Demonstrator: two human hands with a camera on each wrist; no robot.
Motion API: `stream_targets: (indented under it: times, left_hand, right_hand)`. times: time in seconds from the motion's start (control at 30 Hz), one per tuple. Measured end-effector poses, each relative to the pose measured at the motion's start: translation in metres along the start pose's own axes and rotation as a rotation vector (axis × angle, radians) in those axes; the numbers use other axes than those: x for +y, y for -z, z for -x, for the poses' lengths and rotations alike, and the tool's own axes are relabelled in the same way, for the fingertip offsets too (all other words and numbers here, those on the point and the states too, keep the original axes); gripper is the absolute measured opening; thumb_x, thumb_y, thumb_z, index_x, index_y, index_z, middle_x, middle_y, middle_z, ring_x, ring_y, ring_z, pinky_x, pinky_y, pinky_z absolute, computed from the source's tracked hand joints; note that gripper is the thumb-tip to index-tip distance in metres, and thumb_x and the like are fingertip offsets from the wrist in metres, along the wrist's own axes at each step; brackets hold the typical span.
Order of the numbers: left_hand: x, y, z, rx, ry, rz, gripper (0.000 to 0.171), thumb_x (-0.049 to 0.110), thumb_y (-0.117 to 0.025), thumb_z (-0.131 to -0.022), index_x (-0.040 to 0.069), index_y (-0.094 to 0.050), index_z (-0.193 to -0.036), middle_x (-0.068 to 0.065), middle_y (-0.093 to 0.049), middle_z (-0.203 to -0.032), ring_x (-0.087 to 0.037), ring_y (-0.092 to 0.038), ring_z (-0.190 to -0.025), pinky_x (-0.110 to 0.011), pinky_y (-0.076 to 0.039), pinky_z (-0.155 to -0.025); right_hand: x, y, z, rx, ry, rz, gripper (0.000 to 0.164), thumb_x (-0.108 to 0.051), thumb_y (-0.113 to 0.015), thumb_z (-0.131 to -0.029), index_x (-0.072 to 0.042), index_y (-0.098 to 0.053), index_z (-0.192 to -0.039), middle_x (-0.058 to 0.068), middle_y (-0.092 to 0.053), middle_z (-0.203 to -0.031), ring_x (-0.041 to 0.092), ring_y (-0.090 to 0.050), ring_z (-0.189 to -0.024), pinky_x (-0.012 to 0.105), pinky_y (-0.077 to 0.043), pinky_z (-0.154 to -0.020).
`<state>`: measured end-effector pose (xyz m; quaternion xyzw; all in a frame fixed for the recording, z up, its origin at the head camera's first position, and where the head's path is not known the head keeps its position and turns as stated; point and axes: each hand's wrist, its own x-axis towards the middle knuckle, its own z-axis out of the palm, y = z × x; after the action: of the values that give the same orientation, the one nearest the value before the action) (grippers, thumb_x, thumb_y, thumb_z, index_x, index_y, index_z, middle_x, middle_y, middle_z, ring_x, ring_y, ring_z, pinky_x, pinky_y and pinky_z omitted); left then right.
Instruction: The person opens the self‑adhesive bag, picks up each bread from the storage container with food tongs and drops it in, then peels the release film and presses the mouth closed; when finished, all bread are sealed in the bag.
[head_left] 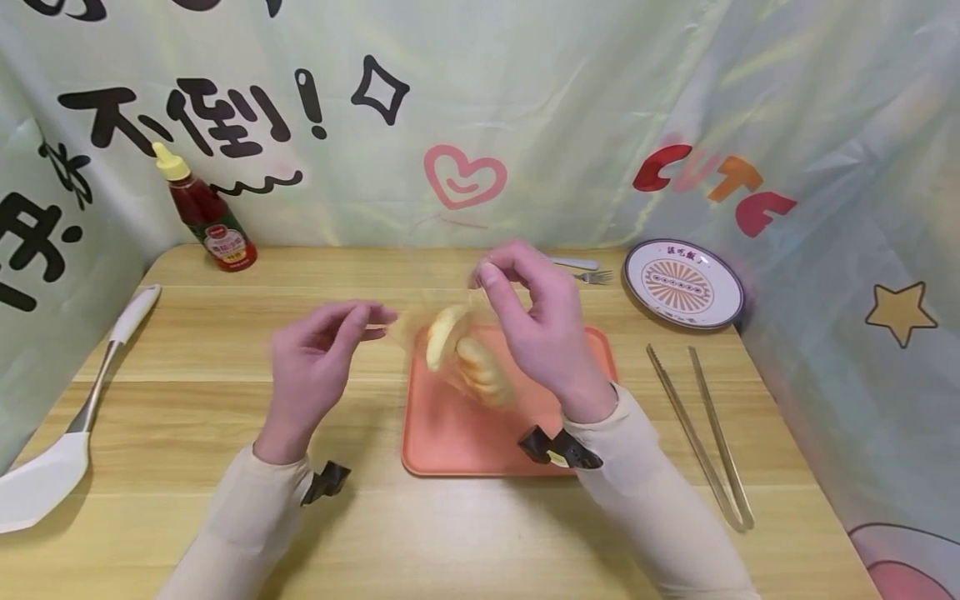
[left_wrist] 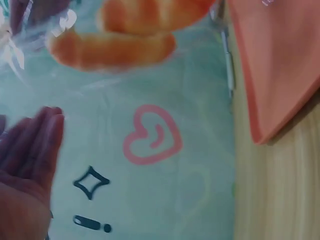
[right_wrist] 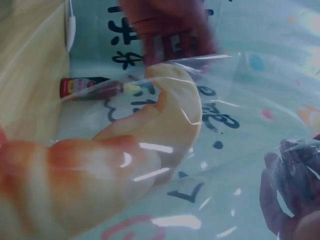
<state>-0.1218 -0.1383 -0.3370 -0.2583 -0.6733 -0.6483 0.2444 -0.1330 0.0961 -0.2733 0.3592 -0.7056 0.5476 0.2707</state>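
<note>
A clear plastic bag (right_wrist: 235, 115) with two croissant-like breads (head_left: 482, 371) inside hangs over the orange tray (head_left: 465, 446). My right hand (head_left: 543, 325) pinches the top of the bag between thumb and fingers; in the right wrist view its fingers grip the gathered film. To the left of the bag, my left hand (head_left: 311, 358) points its fingers toward the film. Seen in the left wrist view, that hand's fingers (left_wrist: 37, 140) are straight and side by side, apart from the breads. The film itself is blurred.
Tongs (head_left: 708, 433) lie right of the tray, below a decorated plate (head_left: 716, 292). A fork (head_left: 596, 277) and another utensil with a pale handle (head_left: 576, 262) lie at the back. At left are a white-headed spatula (head_left: 56, 479) and a red sauce bottle (head_left: 210, 218). Printed cloth walls surround the table.
</note>
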Motion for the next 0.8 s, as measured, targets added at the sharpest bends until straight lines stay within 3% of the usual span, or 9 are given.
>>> stream_targets:
  times: [0.1,0.2,0.33,0.43,0.57,0.8]
  left_hand:
    - [-0.011,-0.002,-0.001,-0.047,0.138,0.005,0.02,-0.003,-0.059,-0.097,-0.01,-0.065,-0.114,-0.024,-0.068,-0.105,-0.027,-0.068,-0.098,-0.033,-0.056,-0.082]
    - [-0.019,-0.005,-0.002,-0.091,0.206,0.015,0.026,-0.007,-0.059,-0.095,-0.01,-0.061,-0.121,-0.023,-0.065,-0.116,-0.026,-0.063,-0.108,-0.028,-0.053,-0.088]
    - [-0.021,-0.012,-0.001,-0.125,0.156,0.068,0.028,-0.014,-0.057,-0.092,-0.013,-0.059,-0.12,-0.026,-0.063,-0.119,-0.026,-0.062,-0.111,-0.029,-0.051,-0.091]
    - [-0.02,-0.017,-0.001,-0.128,0.096,0.038,0.019,-0.011,-0.059,-0.093,-0.009,-0.066,-0.111,-0.02,-0.068,-0.114,-0.026,-0.065,-0.106,-0.028,-0.053,-0.084]
    - [-0.017,-0.02,-0.001,-0.104,0.054,-0.006,0.012,-0.007,-0.06,-0.094,-0.007,-0.071,-0.1,-0.016,-0.071,-0.11,-0.024,-0.067,-0.104,-0.028,-0.055,-0.082]
    - [-0.006,-0.021,-0.005,-0.038,-0.024,0.093,0.01,-0.011,-0.057,-0.094,-0.015,-0.066,-0.097,-0.025,-0.067,-0.112,-0.03,-0.066,-0.105,-0.035,-0.055,-0.087]
  right_hand:
    - [-0.003,0.003,0.0,-0.005,0.009,-0.033,0.016,-0.003,-0.053,-0.099,0.001,-0.062,-0.087,0.006,-0.064,-0.086,0.022,-0.06,-0.079,0.034,-0.051,-0.075]
    - [-0.005,0.006,0.001,-0.015,0.02,-0.074,0.015,0.0,-0.052,-0.099,0.003,-0.062,-0.087,0.008,-0.063,-0.086,0.024,-0.06,-0.079,0.035,-0.051,-0.074]
    - [-0.008,0.008,0.003,-0.019,0.024,-0.122,0.015,0.003,-0.051,-0.097,0.005,-0.062,-0.087,0.012,-0.062,-0.085,0.026,-0.058,-0.079,0.035,-0.05,-0.073]
    - [-0.008,0.01,0.006,-0.013,0.007,-0.135,0.014,0.002,-0.052,-0.097,0.005,-0.062,-0.087,0.013,-0.063,-0.085,0.025,-0.058,-0.08,0.034,-0.049,-0.073]
    - [-0.005,0.016,0.01,0.013,-0.018,-0.135,0.015,0.002,-0.052,-0.097,0.007,-0.061,-0.086,0.012,-0.063,-0.084,0.025,-0.059,-0.082,0.033,-0.049,-0.075]
    - [0.002,0.038,0.012,0.097,-0.033,-0.055,0.015,0.002,-0.053,-0.096,0.008,-0.06,-0.083,0.013,-0.063,-0.081,0.025,-0.057,-0.079,0.03,-0.047,-0.074]
